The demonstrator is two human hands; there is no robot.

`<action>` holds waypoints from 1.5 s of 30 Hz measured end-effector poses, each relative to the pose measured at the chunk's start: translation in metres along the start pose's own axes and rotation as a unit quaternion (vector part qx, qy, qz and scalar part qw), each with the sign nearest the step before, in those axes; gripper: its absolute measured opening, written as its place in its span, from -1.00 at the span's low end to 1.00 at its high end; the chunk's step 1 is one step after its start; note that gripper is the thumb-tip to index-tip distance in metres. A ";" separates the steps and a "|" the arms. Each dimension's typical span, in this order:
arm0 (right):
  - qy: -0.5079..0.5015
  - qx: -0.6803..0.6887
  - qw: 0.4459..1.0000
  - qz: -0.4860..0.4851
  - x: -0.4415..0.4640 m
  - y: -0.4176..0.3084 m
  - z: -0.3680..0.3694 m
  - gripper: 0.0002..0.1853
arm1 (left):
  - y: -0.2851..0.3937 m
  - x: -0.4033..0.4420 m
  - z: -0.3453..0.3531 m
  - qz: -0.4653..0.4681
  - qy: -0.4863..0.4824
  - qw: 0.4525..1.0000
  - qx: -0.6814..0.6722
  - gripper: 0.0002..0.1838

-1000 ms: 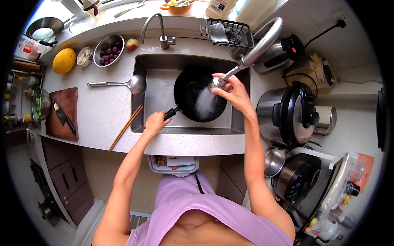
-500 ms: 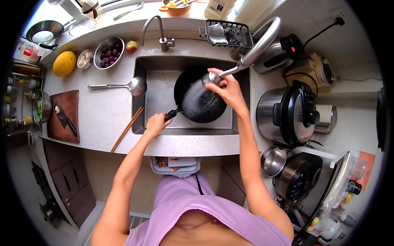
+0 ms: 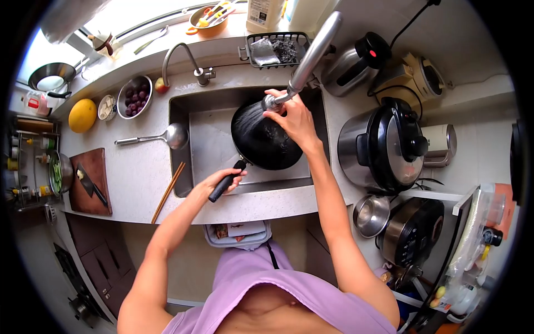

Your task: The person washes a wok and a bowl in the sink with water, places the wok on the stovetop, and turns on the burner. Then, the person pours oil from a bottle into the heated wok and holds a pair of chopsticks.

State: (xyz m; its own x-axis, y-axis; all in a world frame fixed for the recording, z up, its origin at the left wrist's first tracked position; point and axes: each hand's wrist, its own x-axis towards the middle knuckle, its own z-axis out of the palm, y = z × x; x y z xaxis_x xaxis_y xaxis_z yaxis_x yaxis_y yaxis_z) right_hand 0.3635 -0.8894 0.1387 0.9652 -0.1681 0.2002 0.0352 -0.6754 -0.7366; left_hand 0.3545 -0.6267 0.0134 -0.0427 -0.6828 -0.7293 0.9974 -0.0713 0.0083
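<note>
A black pan is in the sink between left hand, loosely round its handle, and right hand, gripping a spray nozzle; speckled tabletop lies left of both, a window beyond; the handle's end, earlier covered, now shows.

A yellow melon sits beside a small bowl, a knife on the cutting board.

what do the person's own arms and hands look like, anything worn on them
Left arm and right arm are bare, no sleeves visible; a lilac top covers the torso. Left hand and right hand are ungloved, no watch visible.
</note>
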 end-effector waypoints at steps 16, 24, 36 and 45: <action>0.008 0.037 0.999 -0.026 -0.015 0.022 0.008 -0.47 | -0.027 -0.063 0.092 0.110 0.103 0.962 0.229 -0.81; 0.083 0.092 0.992 0.003 -0.014 0.013 0.027 -0.43 | -0.056 -0.125 0.114 0.179 0.339 0.783 0.490 -0.76; -0.129 0.276 0.952 0.017 -0.016 0.008 0.010 -0.53 | -0.047 -0.137 0.114 0.169 0.287 0.860 0.387 -0.79; 0.122 0.116 0.980 0.106 -0.017 0.090 0.015 -0.28 | -0.034 -0.089 0.099 0.151 0.149 0.940 0.268 -0.79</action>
State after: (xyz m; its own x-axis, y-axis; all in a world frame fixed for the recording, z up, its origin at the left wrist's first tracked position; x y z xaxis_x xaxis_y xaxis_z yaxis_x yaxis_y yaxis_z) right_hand 0.3543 -0.9361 0.0595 0.8674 -0.4730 0.1545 -0.0739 -0.4294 -0.9001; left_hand 0.3183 -0.6351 0.1459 0.3359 -0.5032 -0.7962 0.7854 -0.3171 0.5317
